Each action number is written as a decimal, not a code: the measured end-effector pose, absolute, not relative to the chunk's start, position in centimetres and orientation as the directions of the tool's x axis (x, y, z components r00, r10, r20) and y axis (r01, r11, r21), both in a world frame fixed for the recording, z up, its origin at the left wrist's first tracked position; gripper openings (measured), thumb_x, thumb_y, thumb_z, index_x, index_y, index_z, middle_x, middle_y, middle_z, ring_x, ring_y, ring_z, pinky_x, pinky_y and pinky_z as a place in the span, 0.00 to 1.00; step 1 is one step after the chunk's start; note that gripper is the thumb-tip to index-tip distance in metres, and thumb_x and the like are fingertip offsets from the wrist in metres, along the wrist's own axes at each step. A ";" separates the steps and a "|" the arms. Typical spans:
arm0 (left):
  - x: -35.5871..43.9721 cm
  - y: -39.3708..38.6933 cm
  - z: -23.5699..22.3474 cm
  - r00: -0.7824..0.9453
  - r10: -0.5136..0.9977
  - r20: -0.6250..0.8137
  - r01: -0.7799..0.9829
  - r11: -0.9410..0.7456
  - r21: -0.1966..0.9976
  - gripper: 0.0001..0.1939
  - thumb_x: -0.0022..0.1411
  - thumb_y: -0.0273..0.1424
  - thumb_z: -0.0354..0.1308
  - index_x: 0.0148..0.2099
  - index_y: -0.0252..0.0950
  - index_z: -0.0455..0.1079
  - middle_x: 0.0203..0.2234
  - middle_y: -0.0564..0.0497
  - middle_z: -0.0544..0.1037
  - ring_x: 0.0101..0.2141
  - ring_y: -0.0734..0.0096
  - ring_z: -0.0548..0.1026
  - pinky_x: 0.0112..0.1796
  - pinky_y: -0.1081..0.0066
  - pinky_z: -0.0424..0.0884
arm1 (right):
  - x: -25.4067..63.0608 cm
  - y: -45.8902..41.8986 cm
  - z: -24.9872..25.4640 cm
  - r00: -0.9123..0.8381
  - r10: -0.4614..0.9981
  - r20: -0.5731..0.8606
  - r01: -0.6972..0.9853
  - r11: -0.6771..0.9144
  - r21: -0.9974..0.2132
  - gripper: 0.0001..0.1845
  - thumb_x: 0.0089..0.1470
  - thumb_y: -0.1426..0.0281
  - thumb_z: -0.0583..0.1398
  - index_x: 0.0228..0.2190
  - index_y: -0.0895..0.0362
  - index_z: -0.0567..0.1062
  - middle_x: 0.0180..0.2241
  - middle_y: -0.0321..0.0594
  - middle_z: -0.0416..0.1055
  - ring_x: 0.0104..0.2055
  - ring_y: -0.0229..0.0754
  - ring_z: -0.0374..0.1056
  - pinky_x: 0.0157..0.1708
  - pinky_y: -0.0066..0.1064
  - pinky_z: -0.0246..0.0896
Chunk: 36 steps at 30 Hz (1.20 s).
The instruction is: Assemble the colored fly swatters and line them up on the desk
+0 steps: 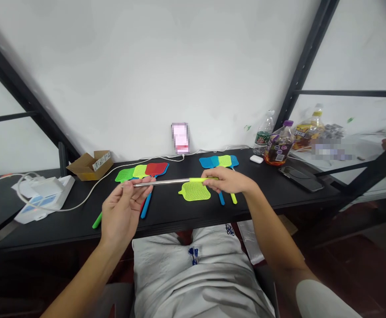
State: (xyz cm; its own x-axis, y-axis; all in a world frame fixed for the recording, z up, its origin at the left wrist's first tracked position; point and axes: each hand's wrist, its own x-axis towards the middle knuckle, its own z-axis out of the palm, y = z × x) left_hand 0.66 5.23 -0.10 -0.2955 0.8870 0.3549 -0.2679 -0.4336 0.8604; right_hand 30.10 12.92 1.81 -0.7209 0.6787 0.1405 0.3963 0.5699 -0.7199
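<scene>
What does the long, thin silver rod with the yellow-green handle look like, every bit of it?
The long, thin silver rod is straight and shiny, like metal. One end has a slim yellow-green handle that looks like plastic, partly hidden by fingers. It is held up crosswise, nearly level, over the flat black tabletop. The bare left hand pinches the silver end; the bare right hand grips the handle.

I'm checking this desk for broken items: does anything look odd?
Yes: the lone yellow-green mesh head lies on the desk, joined to no rod, while the left hand and right hand hold a handled metal rod.
</scene>
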 end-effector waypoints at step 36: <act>4.3 5.0 -4.6 -0.132 0.830 0.542 -0.127 -0.557 0.821 0.12 0.70 0.36 0.55 0.45 0.34 0.75 0.49 0.41 0.80 0.55 0.54 0.75 0.57 0.51 0.71 | 29.6 17.7 -2.0 -0.597 0.780 0.191 0.709 0.623 -0.329 0.11 0.61 0.77 0.52 0.36 0.55 0.74 0.35 0.42 0.74 0.36 0.42 0.67 0.34 0.29 0.51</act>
State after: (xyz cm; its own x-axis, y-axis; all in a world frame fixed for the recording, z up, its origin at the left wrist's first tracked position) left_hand 4.31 5.03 -4.64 -0.1325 0.8296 0.5425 -0.1268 -0.5570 0.8208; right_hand 29.57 17.71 -2.05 -0.5966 0.7795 0.1907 0.7092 0.6233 -0.3293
